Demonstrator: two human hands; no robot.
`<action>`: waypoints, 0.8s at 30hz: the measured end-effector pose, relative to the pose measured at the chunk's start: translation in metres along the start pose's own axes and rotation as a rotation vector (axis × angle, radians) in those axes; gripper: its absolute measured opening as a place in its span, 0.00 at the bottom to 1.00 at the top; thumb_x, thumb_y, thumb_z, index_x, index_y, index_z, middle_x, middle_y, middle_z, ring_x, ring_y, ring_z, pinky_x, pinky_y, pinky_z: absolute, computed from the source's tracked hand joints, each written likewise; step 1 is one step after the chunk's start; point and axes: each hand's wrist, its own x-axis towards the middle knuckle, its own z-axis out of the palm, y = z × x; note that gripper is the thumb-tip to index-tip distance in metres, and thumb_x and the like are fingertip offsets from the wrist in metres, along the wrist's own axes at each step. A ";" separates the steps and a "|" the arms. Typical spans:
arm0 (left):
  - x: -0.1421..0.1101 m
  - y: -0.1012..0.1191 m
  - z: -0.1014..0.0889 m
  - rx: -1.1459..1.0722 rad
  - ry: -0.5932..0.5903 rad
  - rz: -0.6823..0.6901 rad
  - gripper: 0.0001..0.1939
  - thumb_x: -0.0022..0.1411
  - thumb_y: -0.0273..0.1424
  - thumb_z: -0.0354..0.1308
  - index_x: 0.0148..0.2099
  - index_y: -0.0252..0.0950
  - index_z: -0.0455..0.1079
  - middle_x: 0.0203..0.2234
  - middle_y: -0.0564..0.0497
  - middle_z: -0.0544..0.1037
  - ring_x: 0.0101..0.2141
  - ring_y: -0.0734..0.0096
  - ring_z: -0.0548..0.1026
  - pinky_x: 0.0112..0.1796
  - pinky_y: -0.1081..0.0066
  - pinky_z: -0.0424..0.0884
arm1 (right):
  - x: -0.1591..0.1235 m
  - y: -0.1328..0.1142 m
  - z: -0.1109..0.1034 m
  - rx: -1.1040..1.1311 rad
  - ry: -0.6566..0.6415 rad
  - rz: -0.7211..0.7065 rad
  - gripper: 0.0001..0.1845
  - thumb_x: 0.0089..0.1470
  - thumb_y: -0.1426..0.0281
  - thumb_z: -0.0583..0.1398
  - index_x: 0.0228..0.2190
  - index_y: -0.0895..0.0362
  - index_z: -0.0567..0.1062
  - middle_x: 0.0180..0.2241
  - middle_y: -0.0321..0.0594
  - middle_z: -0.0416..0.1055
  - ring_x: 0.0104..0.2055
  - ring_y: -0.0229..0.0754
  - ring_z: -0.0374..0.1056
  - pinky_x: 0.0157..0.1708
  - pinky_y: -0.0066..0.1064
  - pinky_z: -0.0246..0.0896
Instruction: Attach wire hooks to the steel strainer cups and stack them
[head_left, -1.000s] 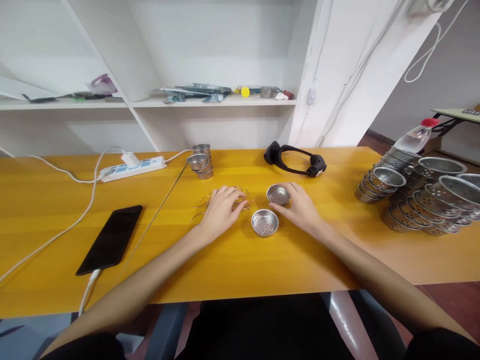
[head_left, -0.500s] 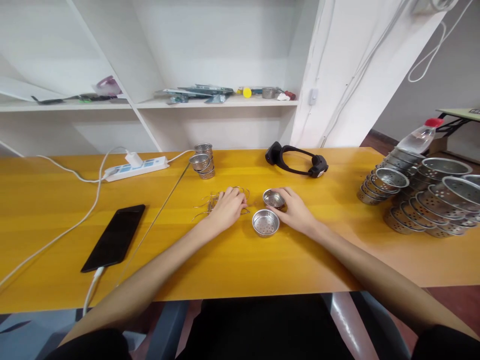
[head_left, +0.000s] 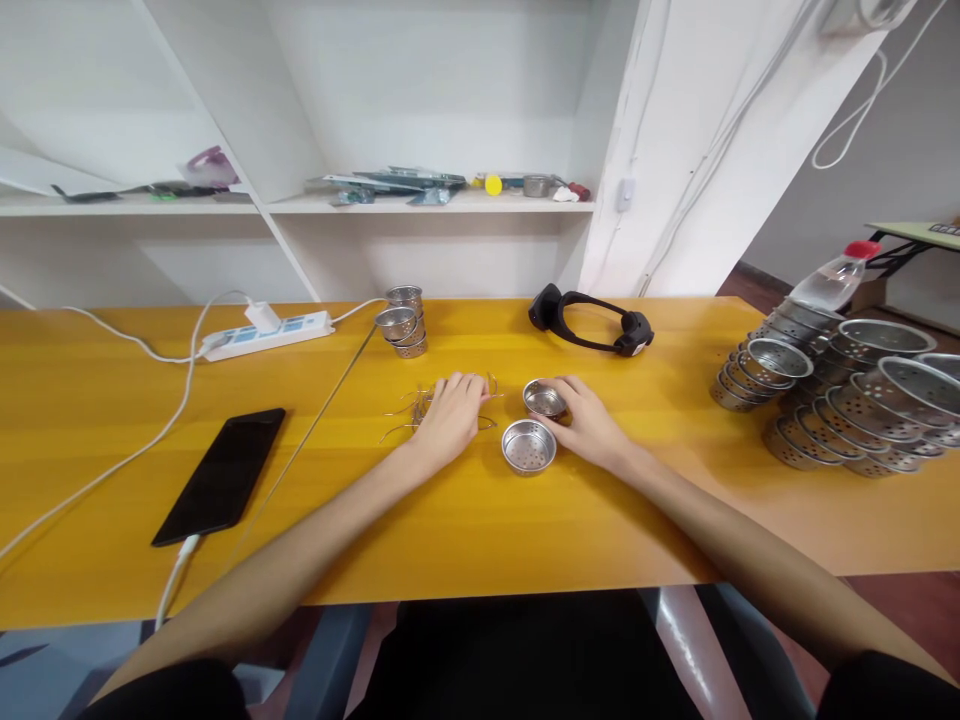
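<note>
The right hand (head_left: 591, 425), half-curled, clasps the upright far cup (head_left: 544, 400) beside the near cup (head_left: 529, 448); the left hand (head_left: 451, 415) hides wires (head_left: 420, 408) seemingly pointing left-right, its grip unclear.

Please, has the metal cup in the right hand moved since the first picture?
Yes, the held cup has moved a little to the left, judged against the black headset.

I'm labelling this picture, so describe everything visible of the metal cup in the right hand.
The shallow silver metal cup is round, open-topped and rimmed, with small holes, and looks empty. It stands mouth up on the yellow table, just beyond a perforated metal cup; the right hand curves round its right side.
</note>
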 end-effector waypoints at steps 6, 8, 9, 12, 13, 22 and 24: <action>0.002 -0.010 0.003 -0.116 0.113 -0.085 0.09 0.74 0.22 0.44 0.44 0.38 0.63 0.41 0.41 0.78 0.43 0.52 0.72 0.46 0.55 0.64 | 0.000 0.001 0.000 0.008 -0.002 0.003 0.23 0.66 0.56 0.63 0.58 0.52 0.73 0.53 0.50 0.73 0.57 0.58 0.71 0.59 0.52 0.68; 0.002 -0.012 0.005 -0.183 0.169 -0.097 0.08 0.73 0.23 0.45 0.44 0.39 0.63 0.41 0.42 0.77 0.43 0.53 0.71 0.46 0.56 0.64 | 0.000 0.001 0.001 0.007 -0.002 0.000 0.24 0.66 0.56 0.63 0.58 0.52 0.73 0.53 0.50 0.73 0.57 0.59 0.71 0.60 0.53 0.68; 0.002 -0.013 0.006 -0.225 0.199 -0.100 0.07 0.73 0.23 0.46 0.43 0.39 0.62 0.41 0.42 0.76 0.43 0.53 0.71 0.45 0.57 0.65 | 0.000 0.002 0.001 0.006 -0.001 -0.001 0.24 0.66 0.56 0.63 0.58 0.52 0.73 0.53 0.50 0.73 0.57 0.59 0.71 0.60 0.54 0.67; 0.002 -0.016 0.009 -0.398 0.286 -0.128 0.05 0.73 0.25 0.47 0.43 0.40 0.61 0.40 0.45 0.75 0.42 0.57 0.72 0.46 0.59 0.66 | 0.000 0.003 0.001 0.003 0.000 -0.001 0.24 0.66 0.56 0.64 0.59 0.51 0.72 0.54 0.51 0.73 0.57 0.59 0.71 0.60 0.54 0.67; 0.002 -0.017 0.010 -0.473 0.299 -0.151 0.04 0.74 0.27 0.48 0.43 0.40 0.61 0.39 0.46 0.75 0.41 0.59 0.72 0.45 0.60 0.67 | 0.000 0.003 0.001 0.003 -0.003 -0.002 0.24 0.66 0.56 0.64 0.59 0.51 0.72 0.54 0.51 0.73 0.58 0.59 0.71 0.60 0.54 0.67; 0.015 -0.023 0.007 -1.277 0.329 -0.560 0.12 0.73 0.37 0.58 0.37 0.39 0.62 0.29 0.53 0.77 0.30 0.72 0.72 0.35 0.73 0.66 | -0.001 0.002 0.000 -0.006 -0.013 -0.007 0.24 0.66 0.56 0.63 0.59 0.52 0.72 0.54 0.51 0.73 0.57 0.59 0.71 0.60 0.54 0.67; 0.016 -0.023 0.004 -1.416 0.293 -0.638 0.13 0.71 0.38 0.60 0.37 0.38 0.63 0.29 0.52 0.78 0.29 0.73 0.73 0.34 0.74 0.67 | -0.001 0.002 0.000 -0.012 -0.016 -0.010 0.24 0.66 0.56 0.63 0.59 0.52 0.72 0.54 0.51 0.72 0.57 0.59 0.71 0.60 0.54 0.67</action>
